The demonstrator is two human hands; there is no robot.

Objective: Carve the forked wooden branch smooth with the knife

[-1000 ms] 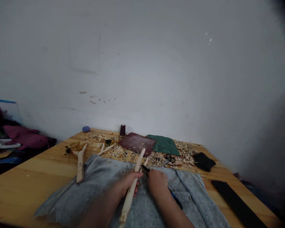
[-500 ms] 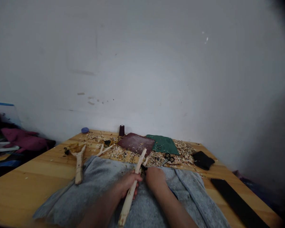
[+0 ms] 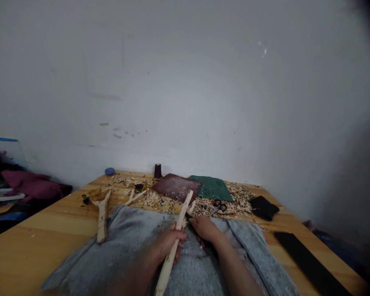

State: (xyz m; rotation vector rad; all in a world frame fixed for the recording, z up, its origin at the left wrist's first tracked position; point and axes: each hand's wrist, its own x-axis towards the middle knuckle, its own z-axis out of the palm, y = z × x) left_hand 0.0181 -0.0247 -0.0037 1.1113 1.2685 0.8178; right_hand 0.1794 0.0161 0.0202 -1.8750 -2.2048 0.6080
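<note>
Bare white wall stands behind our wooden table. Taking 12 o'clock as straight ahead of our hands, pale wood shavings litter the far side from 11 to 2 o'clock. A grey cloth lies under our hands, and a long black strap sits on the table at 3 o'clock. Our left hand is closed around a peeled wooden branch, which slants up from 6 o'clock towards 12. Our right hand is half curled just beside the branch, next to a small dark tool tip; the rest of that tool is hidden, and we cannot tell whether the hand grips it. Farther out lie a maroon leather pad at 12 o'clock, a green mat at 1, a black pouch at 2, and a forked carved stick at 10. Black scissors rest on the shavings at 1 o'clock, a dark spool stands at 12, and a small blue lump sits at 11.
</note>
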